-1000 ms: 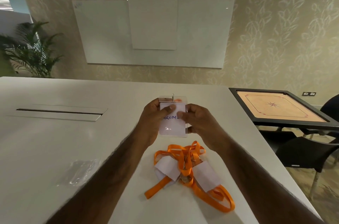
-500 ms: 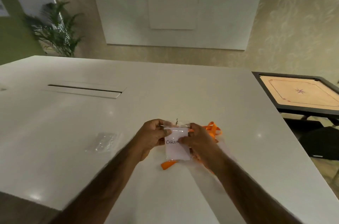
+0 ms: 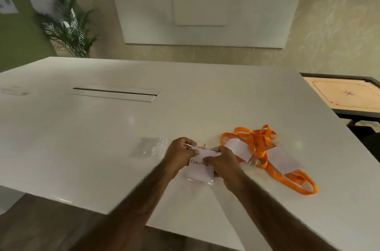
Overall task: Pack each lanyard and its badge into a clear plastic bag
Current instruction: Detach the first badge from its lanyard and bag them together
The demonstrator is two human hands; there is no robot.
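Lowered since a second ago, the badge (image 3: pixel 200 170), a white card lettered CHROME in a glossy clear sleeve, is pinched by left hand (image 3: pixel 178 154) and right hand (image 3: pixel 224 165) by the near edge of the tabletop (image 3: pixel 102 137). Orange ribbon lanyards (image 3: pixel 257 141) tangle rightward; a crinkled bag (image 3: pixel 147 145) lies left.

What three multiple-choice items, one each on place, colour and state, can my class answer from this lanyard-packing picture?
1. Where is the loose clear bag? A. left of the left hand B. under the lanyards C. in the right hand
2. What colour are the lanyards? A. blue B. orange C. green
3. The lettered badge is: A. lying untouched B. held by both hands C. torn in half
Key: 1 A, it lies left of that hand; 2 B, the straps are orange; 3 B, both hands pinch its edges.
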